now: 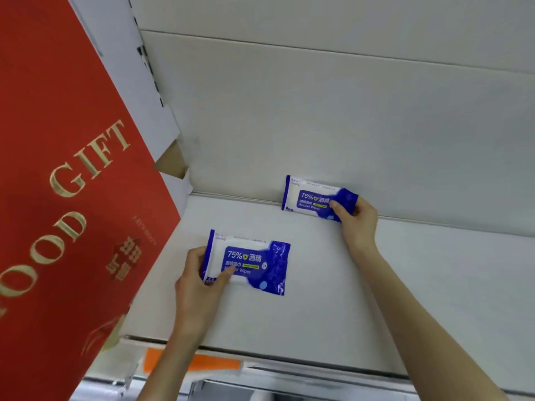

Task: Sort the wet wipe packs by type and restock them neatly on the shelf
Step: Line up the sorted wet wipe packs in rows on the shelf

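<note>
Two bare forearms (428,328) come up from the bottom edge of the head view and reach over a pale shelf (376,285).

The left hand (199,282) grips the near pack (254,264), a blue and white pack of wet wipes printed "75%" and "Alcohol Wipes". It holds the pack by the left end: the thumb lies on the printed face and the other fingers are curled behind it. This pack is over the front part of the shelf, with its face turned to the camera. I cannot tell if its lower edge touches the shelf.

The right hand (357,219) pinches the right end of the far pack (312,198), with the thumb on the front. This pack has the same print. It is at the back of the shelf, against the grey back panel (318,111), and its lower edge is at the line where panel and shelf meet. The two packs are apart from each other.

At the left side a large red gift box (72,198) with golden letters "GIFT" leans across the view. A piece of brown cardboard (170,163) shows behind its edge. An orange label (214,363) is on the front rim of the shelf, between the two arms.
</note>
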